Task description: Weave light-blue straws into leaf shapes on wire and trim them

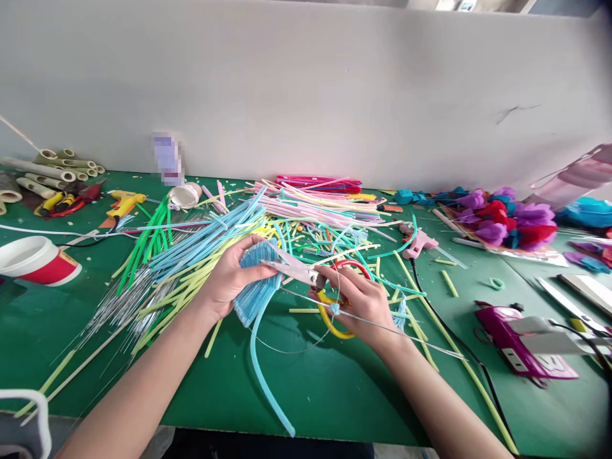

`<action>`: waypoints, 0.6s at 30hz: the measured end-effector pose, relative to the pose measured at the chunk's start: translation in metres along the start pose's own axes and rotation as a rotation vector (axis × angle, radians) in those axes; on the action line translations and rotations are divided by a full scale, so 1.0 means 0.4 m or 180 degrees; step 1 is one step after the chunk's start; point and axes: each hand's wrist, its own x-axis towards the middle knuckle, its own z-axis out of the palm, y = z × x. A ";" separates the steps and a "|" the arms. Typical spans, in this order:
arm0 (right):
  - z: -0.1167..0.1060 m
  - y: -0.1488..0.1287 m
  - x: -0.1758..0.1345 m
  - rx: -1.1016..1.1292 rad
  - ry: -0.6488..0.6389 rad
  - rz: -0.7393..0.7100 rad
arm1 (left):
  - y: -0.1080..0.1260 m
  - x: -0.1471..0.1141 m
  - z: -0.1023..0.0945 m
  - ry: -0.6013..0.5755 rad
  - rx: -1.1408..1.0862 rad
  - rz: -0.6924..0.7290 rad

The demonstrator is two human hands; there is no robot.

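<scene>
My left hand (234, 274) is closed around a blue fan-shaped bundle of pipe cleaners (255, 296), held above the table. One long blue pipe cleaner (261, 370) trails from it toward the table's front edge. In my right hand (358, 303) is a pair of scissors (337, 325) with red and yellow handles. Their blades (287, 266) point left across the upper face of the blue bundle, beside my left thumb. A thin bare wire (392, 326) runs from the bundle past my right hand, with a small blue knot (334, 308) on it.
Loose blue, yellow, green and pink pipe cleaners (205, 239) pile up behind my hands. A paper cup (52, 271) and a yellow glue gun (125, 204) stand left. To the right are a pink glue gun (419, 242), a purple power strip (507, 338) and felt flowers (507, 217).
</scene>
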 end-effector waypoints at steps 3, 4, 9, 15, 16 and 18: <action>0.002 0.004 -0.004 -0.0076 -0.0025 -0.0033 | 0.003 0.000 0.000 0.0028 0.0094 0.0032; 0.003 0.005 -0.005 -0.0120 -0.0016 -0.0034 | 0.003 0.000 0.000 0.0035 0.0111 0.0034; 0.002 0.006 -0.005 -0.0221 0.0040 -0.0062 | 0.006 -0.001 -0.004 0.0057 0.0192 0.0054; -0.004 0.017 -0.004 -0.0286 -0.0039 -0.0106 | 0.009 -0.001 -0.012 0.0171 0.0319 0.0021; -0.003 0.019 -0.005 -0.0283 -0.0031 -0.0105 | 0.009 -0.001 -0.013 0.0177 0.0328 -0.0004; 0.001 0.022 -0.006 -0.0290 -0.0028 -0.0078 | 0.010 -0.001 -0.012 0.0196 0.0353 -0.0062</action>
